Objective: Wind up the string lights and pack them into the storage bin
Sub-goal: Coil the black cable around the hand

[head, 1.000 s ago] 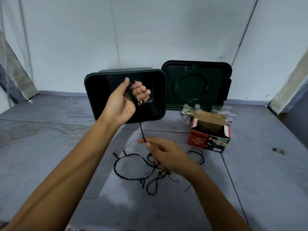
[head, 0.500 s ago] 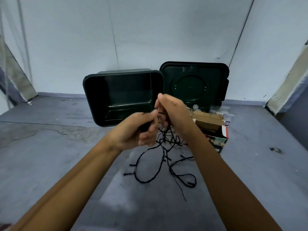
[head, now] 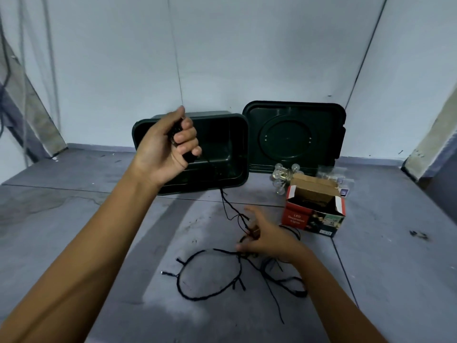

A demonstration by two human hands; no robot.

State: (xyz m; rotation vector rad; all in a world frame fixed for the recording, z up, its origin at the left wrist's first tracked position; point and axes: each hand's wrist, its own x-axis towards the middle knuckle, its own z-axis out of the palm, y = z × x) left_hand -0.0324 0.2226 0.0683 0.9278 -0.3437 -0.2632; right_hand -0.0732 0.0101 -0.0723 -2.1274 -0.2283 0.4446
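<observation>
Limp, light string lights (head: 223,201), bundled in the left hand's (head: 160,152) curled fingers (head: 184,139), are best pinched mid-cord; the right hand's (head: 270,240) hold cannot be told.

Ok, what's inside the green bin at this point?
The storage bin shows only bare dark walls. The left hand, gripping the wound string lights, covers its left part, which cannot be checked.

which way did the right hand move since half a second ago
Yes. The right hand dropped from the storage bin's right rim down to the loose string lights on the floor.
</observation>
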